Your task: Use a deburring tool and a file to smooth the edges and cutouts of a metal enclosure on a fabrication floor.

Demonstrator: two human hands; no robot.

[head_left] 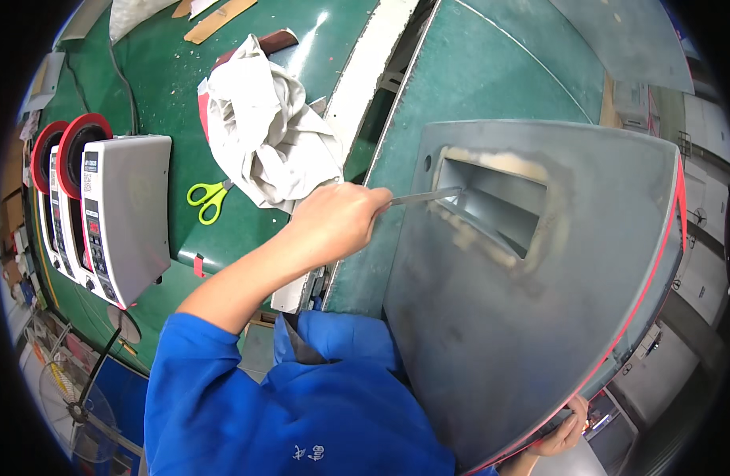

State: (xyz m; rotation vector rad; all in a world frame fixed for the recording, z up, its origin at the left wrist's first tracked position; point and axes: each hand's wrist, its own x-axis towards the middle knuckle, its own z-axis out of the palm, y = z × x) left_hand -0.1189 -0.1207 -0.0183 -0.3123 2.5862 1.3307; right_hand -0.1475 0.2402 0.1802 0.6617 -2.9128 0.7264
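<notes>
My left hand [337, 224] is closed around a thin, flat grey file-like strip [422, 197]. Its far end reaches into the left end of a rectangular opening [496, 205] in a large dark grey panel [500, 333]. Patchy tan and pale areas surround the opening, and a small round hole [428, 163] lies to its left. The panel stands tilted on the green table, with a red line along its right edge. At the lower right, my right hand [567, 430] has its fingers curled against that edge; the rest of its grip is hidden behind the panel.
A crumpled white cloth [266, 127] and yellow-green scissors [209, 200] lie on the green table [246, 238]. White machines with red reels [131, 214] stand at the left. A fan [78, 411] is at the lower left, and grey cabinets [702, 246] line the right.
</notes>
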